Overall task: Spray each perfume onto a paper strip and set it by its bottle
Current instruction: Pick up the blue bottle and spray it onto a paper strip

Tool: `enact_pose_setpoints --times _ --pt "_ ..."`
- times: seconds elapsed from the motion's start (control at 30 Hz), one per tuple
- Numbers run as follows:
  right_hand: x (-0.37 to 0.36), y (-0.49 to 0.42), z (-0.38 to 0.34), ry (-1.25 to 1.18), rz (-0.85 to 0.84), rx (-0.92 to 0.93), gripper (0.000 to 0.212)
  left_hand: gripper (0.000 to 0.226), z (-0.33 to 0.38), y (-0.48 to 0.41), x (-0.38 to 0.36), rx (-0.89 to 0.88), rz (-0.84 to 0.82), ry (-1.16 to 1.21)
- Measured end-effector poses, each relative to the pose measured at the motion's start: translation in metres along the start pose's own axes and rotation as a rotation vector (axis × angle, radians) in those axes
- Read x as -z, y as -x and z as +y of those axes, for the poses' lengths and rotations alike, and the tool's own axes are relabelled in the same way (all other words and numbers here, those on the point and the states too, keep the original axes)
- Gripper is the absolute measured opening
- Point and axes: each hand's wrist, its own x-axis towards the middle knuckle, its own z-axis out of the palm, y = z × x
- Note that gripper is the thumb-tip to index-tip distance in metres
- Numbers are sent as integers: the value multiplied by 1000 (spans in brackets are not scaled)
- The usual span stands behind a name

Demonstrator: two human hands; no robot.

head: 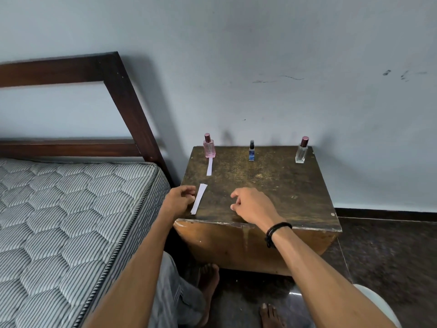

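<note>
Three perfume bottles stand along the back of a worn wooden table (272, 185): a pink bottle (209, 147) at the left, a small blue bottle (251, 151) in the middle, a clear bottle (302, 151) at the right. One white paper strip (209, 166) lies just in front of the pink bottle. A small stack of paper strips (199, 198) lies near the table's front left corner. My left hand (179, 200) hovers beside that stack with fingers loosely curled, holding nothing. My right hand (253, 204) hangs over the table's front middle, fingers loosely curled, empty.
A bed with a striped quilted mattress (71, 221) and dark wooden headboard (118, 95) is close on the left. The wall (283, 67) runs right behind the table. Dark floor (390, 256) lies to the right; my bare feet (208, 282) are below the table's front.
</note>
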Motion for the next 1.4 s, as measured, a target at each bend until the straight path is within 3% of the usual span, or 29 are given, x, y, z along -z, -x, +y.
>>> enact_pose_setpoints --times 0.37,0.9,1.17,1.4 --pt "-24 -18 1 20 53 81 29 56 7 -30 19 -117 -345 -205" --pt "-51 -39 -8 -95 172 98 21 76 8 -31 7 -203 -291 -433" --pt "-58 -41 -6 -108 207 116 30 82 10 -29 4 -233 -299 -458" --pt "-64 -40 -5 53 165 306 38 76 10 -29 6 -231 -295 -402"
